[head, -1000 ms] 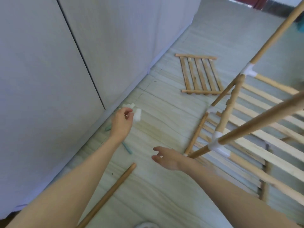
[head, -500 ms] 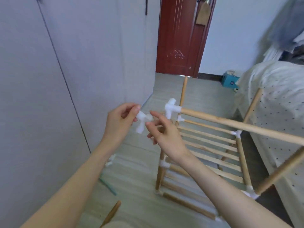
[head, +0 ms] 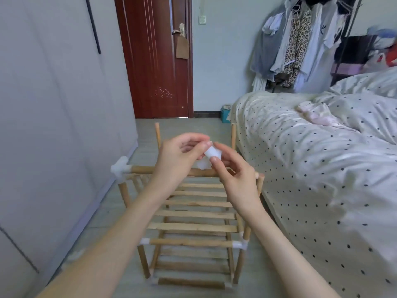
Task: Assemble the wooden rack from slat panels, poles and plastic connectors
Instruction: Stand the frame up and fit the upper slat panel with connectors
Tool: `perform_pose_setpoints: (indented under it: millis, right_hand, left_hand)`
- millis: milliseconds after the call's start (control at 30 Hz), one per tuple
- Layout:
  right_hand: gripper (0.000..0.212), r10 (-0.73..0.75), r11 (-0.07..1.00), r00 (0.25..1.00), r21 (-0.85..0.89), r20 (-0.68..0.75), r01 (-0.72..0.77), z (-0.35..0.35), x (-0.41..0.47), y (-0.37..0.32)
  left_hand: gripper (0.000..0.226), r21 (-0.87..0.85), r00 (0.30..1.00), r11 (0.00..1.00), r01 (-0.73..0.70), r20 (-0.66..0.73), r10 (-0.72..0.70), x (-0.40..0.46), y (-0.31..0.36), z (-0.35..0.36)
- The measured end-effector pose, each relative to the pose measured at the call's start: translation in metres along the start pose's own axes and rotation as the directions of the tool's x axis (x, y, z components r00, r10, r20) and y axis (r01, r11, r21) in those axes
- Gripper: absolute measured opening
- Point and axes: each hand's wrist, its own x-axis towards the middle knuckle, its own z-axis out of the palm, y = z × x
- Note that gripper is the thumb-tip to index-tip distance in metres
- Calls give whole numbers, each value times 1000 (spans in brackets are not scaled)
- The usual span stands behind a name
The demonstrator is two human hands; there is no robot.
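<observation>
Both hands, the left hand (head: 178, 155) and right hand (head: 234, 173), are pinching one white plastic connector (head: 211, 154) above the rack (head: 193, 222); the bare pole end (head: 256, 175) is lying nearer the right hand.

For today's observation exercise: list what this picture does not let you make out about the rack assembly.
- White connector, head view: shape hidden by fingers of left hand and right hand.
- Top pole: middle hidden behind both hands.
- Floor parts: cut off by forearms.

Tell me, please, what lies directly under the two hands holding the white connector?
Under the left hand and right hand with the connector stands the wooden rack; they cover the middle of its top pole.
</observation>
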Motion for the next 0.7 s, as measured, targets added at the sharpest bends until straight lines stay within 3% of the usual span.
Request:
perform_pose_setpoints:
  millis: [100, 167, 200, 300, 400, 500, 700]
  right_hand:
    - [25, 32, 999, 998, 22, -61, -30, -37, 4, 3]
    - [23, 51, 997, 994, 63, -102, -44, -62, 5, 7]
    - [22, 63, 996, 991, 70, -119, -55, -74, 6, 11]
    - [22, 123, 992, 983, 48, -137, -117, -99, 4, 26]
    - [22, 161, 987, 979, 7, -122, -162, -111, 4, 36]
    - [23, 173, 981, 982, -71, -78, -178, -111, 7, 41]
    - [23, 171, 967, 985, -193, 7, -167, -102, 13, 48]
  left_hand:
    - [20, 41, 995, 998, -43, 91, 39, 9, -8, 30]
    - [18, 216, 983, 970, -113, 164, 78, 11, -21, 43]
    - [17, 343, 970, 926, -159, 230, 82, 11, -27, 48]
    - [46, 668, 889, 666, -332, 458, -16, 5, -44, 57]
    - [43, 752, 862, 492, -440, 506, -2, 1, -54, 62]
    - [33, 761, 889, 487, -429, 453, 75, 6, -56, 64]
    - [27, 771, 914, 520, -367, 403, 49, 13, -52, 60]
